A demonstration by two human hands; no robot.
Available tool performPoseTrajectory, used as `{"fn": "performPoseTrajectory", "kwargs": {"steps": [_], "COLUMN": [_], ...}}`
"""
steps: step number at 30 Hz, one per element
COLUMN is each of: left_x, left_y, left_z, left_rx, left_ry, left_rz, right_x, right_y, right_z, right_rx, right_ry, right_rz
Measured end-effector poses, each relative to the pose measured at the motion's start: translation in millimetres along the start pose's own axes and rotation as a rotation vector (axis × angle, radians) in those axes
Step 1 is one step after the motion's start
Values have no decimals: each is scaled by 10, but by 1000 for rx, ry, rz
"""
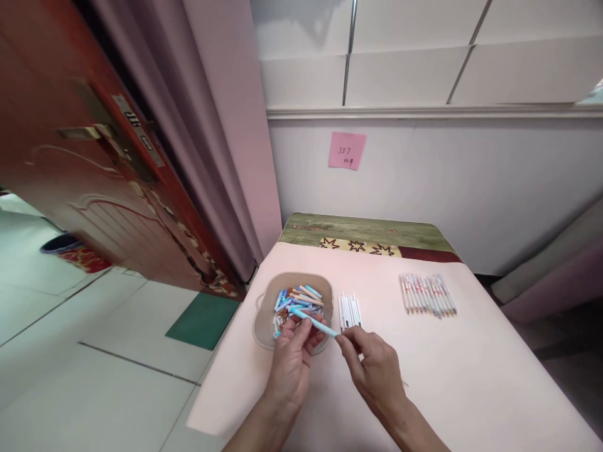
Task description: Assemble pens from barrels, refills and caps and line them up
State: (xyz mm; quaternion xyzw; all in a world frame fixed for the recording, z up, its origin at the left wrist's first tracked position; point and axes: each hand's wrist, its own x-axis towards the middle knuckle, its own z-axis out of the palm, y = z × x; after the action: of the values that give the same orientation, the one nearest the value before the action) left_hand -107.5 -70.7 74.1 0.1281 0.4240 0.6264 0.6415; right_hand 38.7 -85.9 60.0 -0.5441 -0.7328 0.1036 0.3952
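A light blue pen (321, 326) slants across in front of me, above the near edge of a beige plastic basin (264, 314). My left hand (291, 361) is closed round its middle, thumb on top. At its lower right end, my right hand (375, 364) pinches it between thumb and fingers. Inside the basin lies a jumble of pen parts (308, 299) in blue, orange, brown and white; my left hand hides some of them. Just right of the basin, several thin white sticks like pen refills (349, 309) lie side by side, close beyond my right hand.
Toward the right of the pale pink tabletop (443, 370) lies a row of clear pens (427, 295) with coloured tips. A white wall with a pink note (347, 150) stands behind. To the left are a red-brown door (155, 207) and a green mat (203, 320).
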Motion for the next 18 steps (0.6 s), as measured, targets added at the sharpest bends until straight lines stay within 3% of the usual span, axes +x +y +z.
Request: {"fn": "performPoseTrajectory", "kwargs": {"steps": [7,14,18], "left_x": [2,-14,-5], "left_y": [-58,-102,-98], "left_z": [-31,-12,-11], "left_rx": [19,-32,-17], "left_ry": [-6,-30,-28], "left_rz": [-4,-113,-47], "right_x": [-9,-11,-41], "right_y": [5,-9,-45], "right_z": [26,15,22], "right_rx": [-2,-20,-18], "right_ry": [-13,107,47], "right_rz": [-30,-143,-99]}}
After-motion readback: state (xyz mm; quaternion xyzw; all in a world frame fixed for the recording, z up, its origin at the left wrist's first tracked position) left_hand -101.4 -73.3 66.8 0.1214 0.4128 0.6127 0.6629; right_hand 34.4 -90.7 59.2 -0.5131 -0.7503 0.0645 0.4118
